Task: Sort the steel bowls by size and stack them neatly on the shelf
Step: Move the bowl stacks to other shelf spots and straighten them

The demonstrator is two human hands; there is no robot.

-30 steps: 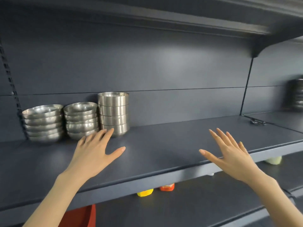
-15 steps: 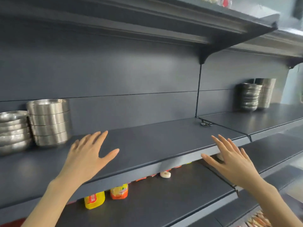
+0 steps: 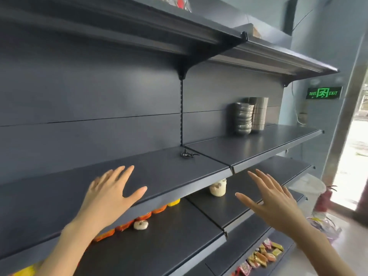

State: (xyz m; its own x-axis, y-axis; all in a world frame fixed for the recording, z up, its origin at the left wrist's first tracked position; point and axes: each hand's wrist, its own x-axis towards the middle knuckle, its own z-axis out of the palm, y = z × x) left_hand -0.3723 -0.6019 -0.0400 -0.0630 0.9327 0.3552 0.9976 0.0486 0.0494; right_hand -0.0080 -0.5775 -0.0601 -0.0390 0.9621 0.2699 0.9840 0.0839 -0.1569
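Note:
Two tall stacks of steel bowls stand at the back of the right shelf section: a stack of rounded bowls [image 3: 243,118] and, just right of it, a stack of straight-sided bowls [image 3: 259,113]. My left hand [image 3: 111,193] hovers with fingers spread over the dark shelf [image 3: 163,172], holding nothing. My right hand [image 3: 272,202] is also spread and empty, in front of the shelf edge, well short of the stacks. The bowl stacks at the left end are out of view.
A small black clip [image 3: 186,154] lies on the shelf at the section joint. The lower shelf holds orange packets [image 3: 143,216] and a pale jar [image 3: 218,188]. Snack packets [image 3: 258,257] lie lower still. A green exit sign [image 3: 324,93] and a bright doorway are on the right.
The view has swung right: the left bowl stacks have slid out of frame and the right stacks have come nearer. Both hands stay spread and empty.

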